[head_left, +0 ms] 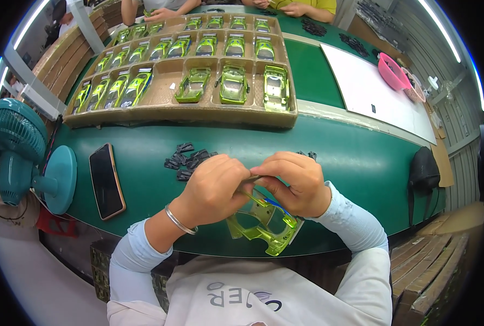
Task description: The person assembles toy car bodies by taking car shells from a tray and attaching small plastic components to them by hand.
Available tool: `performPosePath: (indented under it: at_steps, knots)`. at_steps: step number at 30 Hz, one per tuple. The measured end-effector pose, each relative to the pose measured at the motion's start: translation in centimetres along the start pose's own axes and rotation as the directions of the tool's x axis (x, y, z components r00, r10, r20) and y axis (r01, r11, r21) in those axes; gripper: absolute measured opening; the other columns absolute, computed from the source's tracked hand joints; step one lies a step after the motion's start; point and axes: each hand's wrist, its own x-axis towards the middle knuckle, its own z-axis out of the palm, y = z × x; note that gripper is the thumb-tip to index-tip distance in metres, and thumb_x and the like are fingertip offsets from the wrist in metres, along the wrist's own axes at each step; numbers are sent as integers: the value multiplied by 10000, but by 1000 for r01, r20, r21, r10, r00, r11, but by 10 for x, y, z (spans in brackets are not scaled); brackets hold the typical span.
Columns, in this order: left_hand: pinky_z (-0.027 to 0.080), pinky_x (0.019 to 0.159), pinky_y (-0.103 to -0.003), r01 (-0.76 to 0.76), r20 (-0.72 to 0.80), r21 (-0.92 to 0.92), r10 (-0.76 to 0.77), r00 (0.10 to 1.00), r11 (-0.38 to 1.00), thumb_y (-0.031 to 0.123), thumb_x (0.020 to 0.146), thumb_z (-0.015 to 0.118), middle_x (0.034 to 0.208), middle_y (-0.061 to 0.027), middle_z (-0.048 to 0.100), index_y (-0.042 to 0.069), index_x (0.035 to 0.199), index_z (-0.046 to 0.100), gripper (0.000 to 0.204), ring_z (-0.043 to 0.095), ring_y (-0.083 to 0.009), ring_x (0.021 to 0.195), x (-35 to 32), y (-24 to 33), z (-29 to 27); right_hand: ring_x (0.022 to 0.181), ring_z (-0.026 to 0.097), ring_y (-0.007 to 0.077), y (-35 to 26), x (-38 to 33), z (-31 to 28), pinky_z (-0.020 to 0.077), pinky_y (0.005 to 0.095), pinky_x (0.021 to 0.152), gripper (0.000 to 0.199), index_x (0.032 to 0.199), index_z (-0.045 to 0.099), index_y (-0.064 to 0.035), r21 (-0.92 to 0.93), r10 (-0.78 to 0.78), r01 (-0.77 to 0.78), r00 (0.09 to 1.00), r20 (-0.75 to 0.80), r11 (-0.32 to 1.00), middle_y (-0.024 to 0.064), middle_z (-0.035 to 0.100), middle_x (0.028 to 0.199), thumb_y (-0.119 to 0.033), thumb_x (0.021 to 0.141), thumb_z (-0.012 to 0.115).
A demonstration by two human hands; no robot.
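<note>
Both hands meet over the bench [144,228] edge — left hand [212,187] and right hand [299,182] pinch a green car shell [263,225], black parts [187,158] just beyond.

A green-topped workbench [144,163] fills the scene — a teal desk fan [19,146] at left, ceiling strip lights [443,32] far right, wooden pallets [426,271] near right.

Dark-screened phone [106,181], rectangular, orange-edged, left on green table; cardboard compartment tray [160,111] beyond, possibly packaging.
</note>
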Motion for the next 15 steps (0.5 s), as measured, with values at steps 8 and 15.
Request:
performPosePath:
  at_steps: [8,15]
  knots:
    - [393,503,-350,37,24,54,-39,999,998,-3,608,636,652,-104,493,19,787,499,226,477,-270,543,0,0,-3,654,578,269,6,4,-2,463,323,570,164,855,596,-25,0,58,-58,998,-17,998,110,584,727,7,698,632]
    - [441,703,-306,311,93,-157,-299,950,937,66,687,624,889,-125,562,-3,963,549,294,555,-259,811,8,-4,-17,662,607,252,9,1,-4,480,288,587,156,846,613,4,-97,24,-35,994,-111,995,131,610,740,30,693,633]
